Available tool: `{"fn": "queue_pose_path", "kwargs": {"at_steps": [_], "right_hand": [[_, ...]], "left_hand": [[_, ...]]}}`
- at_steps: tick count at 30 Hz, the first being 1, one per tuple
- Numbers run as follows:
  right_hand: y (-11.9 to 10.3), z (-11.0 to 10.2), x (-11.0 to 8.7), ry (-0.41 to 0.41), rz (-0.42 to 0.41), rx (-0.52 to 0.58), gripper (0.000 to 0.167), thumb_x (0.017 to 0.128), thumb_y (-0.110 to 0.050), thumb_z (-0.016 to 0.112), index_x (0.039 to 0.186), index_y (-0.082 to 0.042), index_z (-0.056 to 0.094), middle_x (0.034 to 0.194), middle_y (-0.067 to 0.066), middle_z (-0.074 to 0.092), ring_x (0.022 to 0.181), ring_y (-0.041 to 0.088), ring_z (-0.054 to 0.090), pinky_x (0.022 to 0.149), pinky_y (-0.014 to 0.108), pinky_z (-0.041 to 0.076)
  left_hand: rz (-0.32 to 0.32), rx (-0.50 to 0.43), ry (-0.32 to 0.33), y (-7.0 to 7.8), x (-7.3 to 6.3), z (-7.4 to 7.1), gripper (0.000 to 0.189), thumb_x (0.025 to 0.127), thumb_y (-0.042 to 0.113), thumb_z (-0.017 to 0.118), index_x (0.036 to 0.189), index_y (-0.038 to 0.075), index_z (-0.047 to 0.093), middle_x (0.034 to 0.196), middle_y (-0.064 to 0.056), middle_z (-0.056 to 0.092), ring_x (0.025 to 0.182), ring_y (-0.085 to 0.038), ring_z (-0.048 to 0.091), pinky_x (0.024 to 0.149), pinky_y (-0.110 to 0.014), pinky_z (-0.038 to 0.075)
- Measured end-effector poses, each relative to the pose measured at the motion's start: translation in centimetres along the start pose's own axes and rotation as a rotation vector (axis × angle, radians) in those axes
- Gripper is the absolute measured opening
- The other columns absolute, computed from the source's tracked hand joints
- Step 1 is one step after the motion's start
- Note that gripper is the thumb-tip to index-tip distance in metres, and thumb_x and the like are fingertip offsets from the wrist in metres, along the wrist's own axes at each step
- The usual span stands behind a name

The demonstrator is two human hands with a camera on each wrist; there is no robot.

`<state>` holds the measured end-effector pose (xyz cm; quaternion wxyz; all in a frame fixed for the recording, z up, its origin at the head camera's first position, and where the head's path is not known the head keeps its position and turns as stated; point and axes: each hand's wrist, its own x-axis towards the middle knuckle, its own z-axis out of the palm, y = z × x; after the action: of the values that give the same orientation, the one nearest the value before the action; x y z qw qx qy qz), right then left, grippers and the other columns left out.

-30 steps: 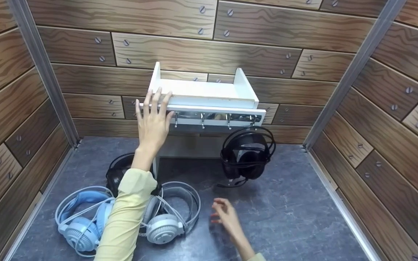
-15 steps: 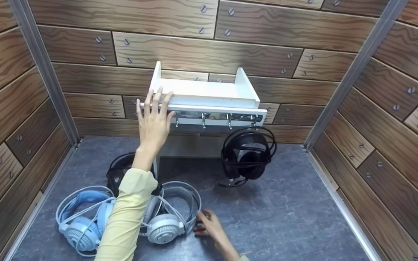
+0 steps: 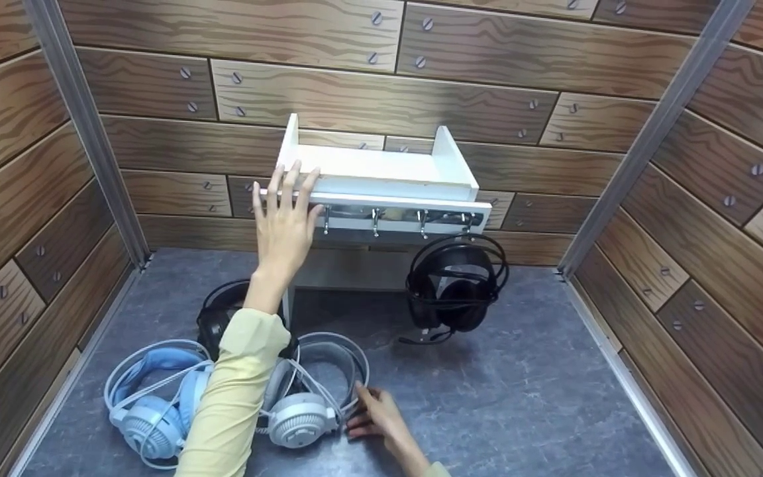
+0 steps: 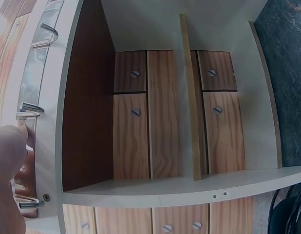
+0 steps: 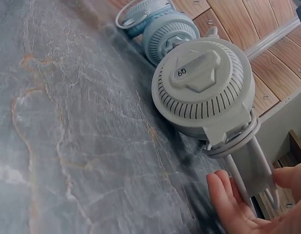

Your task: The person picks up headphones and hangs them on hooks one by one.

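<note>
My left hand point(image 3: 283, 232) rests on the left front of the white shelf rack point(image 3: 388, 187), its fingers spread over the ledge. In the left wrist view a fingertip lies by a metal hook point(image 4: 29, 111). My right hand point(image 3: 381, 421) is at the right side of white headphones point(image 3: 302, 419) on the floor. In the right wrist view its thumb and fingers lie on either side of the headband point(image 5: 253, 165), pinching it. Black headphones point(image 3: 457, 285) hang from the rack's rightmost hook point(image 3: 469, 222).
Light-blue headphones point(image 3: 150, 424) lie left of the white pair. Behind my left forearm, more black headphones point(image 3: 217, 324) are partly hidden. Wood-patterned walls point(image 3: 474, 59) enclose the dark marbled floor point(image 3: 534, 397). Other hooks point(image 3: 375, 222) line the rack's front.
My right hand has moved left and down to the white headphones' headband, where thumb and fingers now straddle it. The left hand stays on the rack. The headphones have not moved.
</note>
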<state>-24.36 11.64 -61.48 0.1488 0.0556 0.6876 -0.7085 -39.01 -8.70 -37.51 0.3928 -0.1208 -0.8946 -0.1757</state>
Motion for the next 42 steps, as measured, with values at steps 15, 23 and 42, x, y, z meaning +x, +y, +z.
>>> {"fn": "queue_pose_path", "kwargs": {"at_steps": [15, 23, 42], "right_hand": [[-1.6, 0.8, -0.4, 0.194, -0.205, -0.097, 0.04, 0.105, -0.024, 0.053, 0.129, 0.008, 0.053, 0.104, 0.018, 0.069, 0.077, 0.016, 0.064, 0.061, 0.043, 0.063], [-2.1, 0.4, -0.4, 0.251, -0.271, -0.132, 0.043, 0.107, -0.024, 0.05, 0.136, 0.008, 0.05, 0.118, 0.026, 0.068, 0.089, 0.029, 0.068, 0.059, 0.049, 0.061], [-3.1, -0.3, -0.2, 0.434, -0.425, -0.09, 0.041, 0.109, -0.018, 0.045, 0.144, 0.002, 0.049, 0.103, 0.022, 0.072, 0.077, 0.038, 0.074, 0.07, 0.028, 0.056]], "left_hand": [[0.003, -0.001, 0.015, -0.1, -0.1, 0.1, 0.056, 0.105, 0.037, 0.05, 0.157, 0.031, 0.033, 0.166, -0.001, 0.025, 0.155, -0.027, 0.012, 0.124, -0.054, -0.004], [0.006, -0.001, 0.021, -0.1, -0.1, 0.1, 0.056, 0.104, 0.035, 0.052, 0.157, 0.03, 0.034, 0.165, -0.001, 0.025, 0.155, -0.027, 0.014, 0.124, -0.056, -0.001], [0.01, 0.011, 0.026, -0.1, -0.1, 0.1, 0.058, 0.103, 0.035, 0.055, 0.157, 0.03, 0.035, 0.165, -0.002, 0.026, 0.154, -0.027, 0.015, 0.124, -0.058, 0.003]]}}
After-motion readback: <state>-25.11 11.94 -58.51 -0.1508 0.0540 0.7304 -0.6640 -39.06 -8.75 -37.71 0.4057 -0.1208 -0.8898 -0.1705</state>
